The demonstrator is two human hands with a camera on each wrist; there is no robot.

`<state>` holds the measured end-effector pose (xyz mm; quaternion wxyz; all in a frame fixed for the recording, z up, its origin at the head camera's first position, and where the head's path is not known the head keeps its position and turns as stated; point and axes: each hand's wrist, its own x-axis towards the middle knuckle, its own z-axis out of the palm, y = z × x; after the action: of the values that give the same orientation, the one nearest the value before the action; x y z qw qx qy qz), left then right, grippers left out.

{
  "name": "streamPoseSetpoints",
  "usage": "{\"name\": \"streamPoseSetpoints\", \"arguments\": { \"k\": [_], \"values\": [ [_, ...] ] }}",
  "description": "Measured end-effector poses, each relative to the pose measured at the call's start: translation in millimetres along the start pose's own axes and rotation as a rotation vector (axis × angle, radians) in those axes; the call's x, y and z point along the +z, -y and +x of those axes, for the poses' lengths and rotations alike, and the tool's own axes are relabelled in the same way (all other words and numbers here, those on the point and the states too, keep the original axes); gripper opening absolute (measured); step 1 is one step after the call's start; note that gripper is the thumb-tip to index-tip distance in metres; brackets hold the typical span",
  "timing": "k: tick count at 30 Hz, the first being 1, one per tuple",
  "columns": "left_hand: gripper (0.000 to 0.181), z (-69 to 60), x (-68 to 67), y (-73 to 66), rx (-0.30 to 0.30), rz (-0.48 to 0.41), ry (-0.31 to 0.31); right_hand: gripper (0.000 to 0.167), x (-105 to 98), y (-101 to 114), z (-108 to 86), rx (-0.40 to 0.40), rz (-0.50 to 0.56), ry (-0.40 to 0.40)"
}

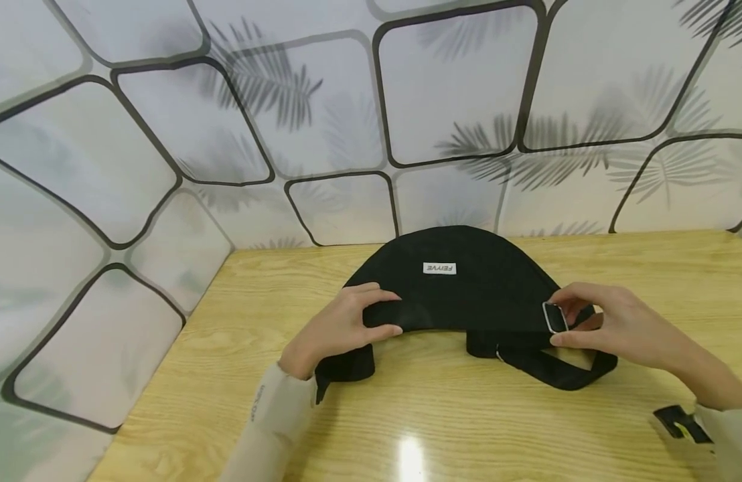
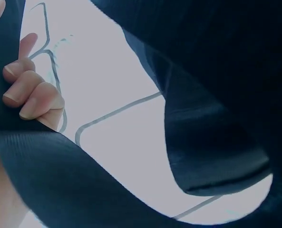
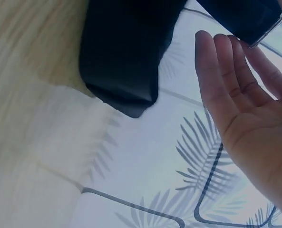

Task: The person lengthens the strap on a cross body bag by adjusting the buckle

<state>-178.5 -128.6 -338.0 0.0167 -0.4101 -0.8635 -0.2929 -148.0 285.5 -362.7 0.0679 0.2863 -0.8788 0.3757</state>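
A black half-moon fabric bag (image 1: 461, 298) is held just over the table, its small white label upside down in the head view. My left hand (image 1: 349, 321) grips its lower left edge between thumb and fingers. At the right end, my right hand (image 1: 618, 325) pinches the black strap (image 1: 560, 375) by its silver metal slider buckle (image 1: 554, 317). The strap hangs in a loop below that hand. In the left wrist view, curled fingers (image 2: 31, 92) lie against the black fabric. The right wrist view shows extended fingers (image 3: 231, 71) meeting the buckle's edge.
The light wood table (image 1: 407, 402) reaches back to a wall covering (image 1: 323, 114) with dark outlines and leaf prints. Another such covering stands along the left side. A small black item (image 1: 681, 423) is by the right sleeve.
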Motion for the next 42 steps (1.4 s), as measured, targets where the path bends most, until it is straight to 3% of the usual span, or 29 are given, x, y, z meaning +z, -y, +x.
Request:
{"name": "streamPoseSetpoints", "arguments": {
  "k": [7, 15, 20, 24, 29, 35, 42],
  "values": [
    [0.045, -10.1, -5.3, 3.2, -0.011, 0.048, 0.030, 0.042, -7, -5, -10.2, 0.050, -0.074, 0.017],
    [0.044, -27.8, -16.6, 11.9, -0.086, 0.060, 0.038, 0.044, -10, -19, -26.4, 0.068, -0.217, 0.067],
    [0.043, -41.4, -18.2, 18.1, -0.065, -0.040, 0.041, 0.047, -11, -24, -32.9, 0.061, -0.229, 0.098],
    [0.033, -49.2, -17.1, 22.1, -0.048, -0.124, 0.009, 0.053, -11, -26, -35.3, -0.007, -0.243, 0.092],
    [0.021, -53.0, -18.9, 22.9, -0.060, -0.160, -0.022, 0.055, -9, -30, -38.6, -0.072, -0.254, 0.077],
    [0.021, -54.5, -17.4, 25.7, -0.065, -0.160, 0.038, 0.045, -9, -32, -43.3, -0.087, -0.266, 0.076],
    [0.020, -55.2, -5.2, 23.5, -0.016, -0.061, 0.120, 0.036, -10, -32, -47.5, 0.001, -0.236, 0.174]
  ]
}}
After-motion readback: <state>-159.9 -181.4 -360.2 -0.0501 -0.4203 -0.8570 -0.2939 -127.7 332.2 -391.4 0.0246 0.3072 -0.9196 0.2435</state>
